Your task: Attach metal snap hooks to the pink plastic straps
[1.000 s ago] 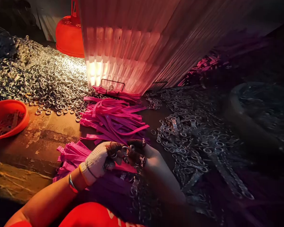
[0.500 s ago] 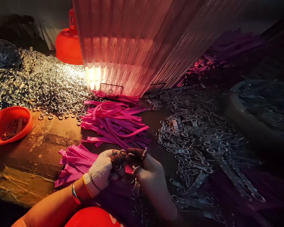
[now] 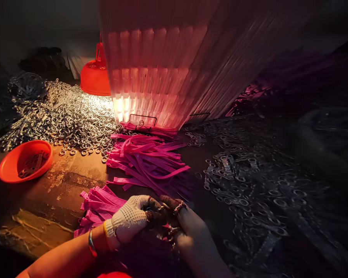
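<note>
My left hand (image 3: pixel 135 212), in a white dotted knit glove with dark fingertips, is closed in a pinch at a small metal ring (image 3: pixel 164 206). Right against it, my right hand (image 3: pixel 191 227), with dark coverings on its fingers, is closed around a metal chain (image 3: pixel 179 207). A bit of pink strap (image 3: pixel 168 226) shows between the two hands, its lower part lost in shadow. Just beyond them lie a bundle of pink straps (image 3: pixel 103 202) and a larger heap of pink straps (image 3: pixel 147 158).
A red lamp (image 3: pixel 95 79) lights a pile of metal rings (image 3: pixel 81 119). The orange bowl (image 3: pixel 6 168) at left holds some metal pieces. Behind the straps rises a corrugated translucent panel (image 3: pixel 153 77). Metal chains (image 3: pixel 249 185) spread over the dark right side.
The whole view has shifted, so things appear lower and further right. My hands stay together at the metal pieces, fingers slightly rearranged. The pink scrap between them shows less.
</note>
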Action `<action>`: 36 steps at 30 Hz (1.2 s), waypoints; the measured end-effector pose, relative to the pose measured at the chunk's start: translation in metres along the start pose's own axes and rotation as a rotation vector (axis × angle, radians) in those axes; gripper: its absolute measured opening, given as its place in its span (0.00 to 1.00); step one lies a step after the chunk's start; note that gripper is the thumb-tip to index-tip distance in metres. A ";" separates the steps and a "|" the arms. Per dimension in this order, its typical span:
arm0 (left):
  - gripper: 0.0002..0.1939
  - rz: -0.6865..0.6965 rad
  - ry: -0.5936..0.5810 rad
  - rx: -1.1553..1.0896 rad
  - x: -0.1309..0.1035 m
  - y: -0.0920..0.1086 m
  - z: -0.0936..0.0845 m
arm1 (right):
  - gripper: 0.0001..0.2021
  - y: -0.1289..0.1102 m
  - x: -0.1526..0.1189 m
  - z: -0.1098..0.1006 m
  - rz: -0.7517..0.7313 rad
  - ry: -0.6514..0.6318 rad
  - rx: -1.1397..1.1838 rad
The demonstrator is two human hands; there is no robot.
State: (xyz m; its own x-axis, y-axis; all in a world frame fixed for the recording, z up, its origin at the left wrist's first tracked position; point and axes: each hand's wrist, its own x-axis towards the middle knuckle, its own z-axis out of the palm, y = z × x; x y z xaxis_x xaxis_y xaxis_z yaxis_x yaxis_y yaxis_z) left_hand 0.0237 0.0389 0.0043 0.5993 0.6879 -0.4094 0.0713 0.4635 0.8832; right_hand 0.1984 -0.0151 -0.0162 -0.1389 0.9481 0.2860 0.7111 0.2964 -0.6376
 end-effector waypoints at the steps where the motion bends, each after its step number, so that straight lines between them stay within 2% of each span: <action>1: 0.08 0.021 0.021 0.019 0.001 -0.002 0.002 | 0.33 0.000 -0.003 0.002 -0.013 0.016 -0.023; 4: 0.08 0.045 -0.015 0.076 0.003 -0.004 -0.002 | 0.26 -0.002 -0.002 0.002 -0.111 -0.026 -0.160; 6: 0.09 0.000 -0.029 0.118 0.003 -0.003 -0.010 | 0.13 -0.007 0.005 -0.001 -0.145 -0.066 -0.266; 8: 0.10 -0.080 0.011 0.139 0.003 -0.004 -0.019 | 0.03 -0.013 0.015 -0.004 -0.155 -0.103 -0.330; 11: 0.10 -0.131 0.038 0.030 -0.001 -0.010 -0.030 | 0.07 -0.020 0.028 -0.004 -0.140 -0.188 -0.285; 15: 0.14 -0.090 0.046 -0.240 -0.008 -0.012 -0.043 | 0.16 -0.020 0.047 0.009 0.144 -0.440 0.177; 17: 0.12 -0.091 0.072 -0.481 -0.013 -0.008 -0.054 | 0.16 -0.020 0.063 0.018 0.200 -0.438 0.328; 20: 0.02 0.005 0.211 -0.969 -0.022 0.001 -0.079 | 0.12 -0.025 0.098 0.038 0.083 -0.296 0.159; 22: 0.02 0.112 0.314 -1.192 -0.029 0.005 -0.095 | 0.11 -0.031 0.122 0.055 -0.043 -0.309 -0.095; 24: 0.05 0.184 0.376 -1.258 -0.034 0.007 -0.107 | 0.10 -0.037 0.141 0.074 -0.132 -0.381 -0.315; 26: 0.06 0.192 0.406 -1.214 -0.035 0.006 -0.113 | 0.10 -0.041 0.154 0.092 -0.151 -0.430 -0.423; 28: 0.04 0.191 0.436 -1.082 -0.034 0.003 -0.115 | 0.08 -0.041 0.158 0.104 -0.146 -0.444 -0.434; 29: 0.02 0.187 0.465 -0.975 -0.034 0.002 -0.115 | 0.07 -0.041 0.158 0.106 -0.150 -0.445 -0.435; 31: 0.07 0.191 0.545 -0.745 -0.033 -0.001 -0.113 | 0.06 -0.039 0.154 0.103 -0.162 -0.429 -0.427; 34: 0.14 0.205 0.624 -0.533 -0.034 0.000 -0.108 | 0.07 -0.037 0.140 0.085 -0.143 -0.341 -0.140; 36: 0.16 0.188 0.579 -0.446 -0.034 0.002 -0.102 | 0.07 -0.039 0.126 0.070 -0.119 -0.293 0.160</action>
State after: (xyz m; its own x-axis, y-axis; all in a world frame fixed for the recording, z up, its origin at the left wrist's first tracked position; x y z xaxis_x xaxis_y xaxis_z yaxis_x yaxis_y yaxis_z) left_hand -0.0783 0.0729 -0.0036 0.0464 0.9042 -0.4246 -0.3943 0.4071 0.8239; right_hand 0.1051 0.1009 -0.0050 -0.4223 0.8918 0.1621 0.5640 0.3986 -0.7232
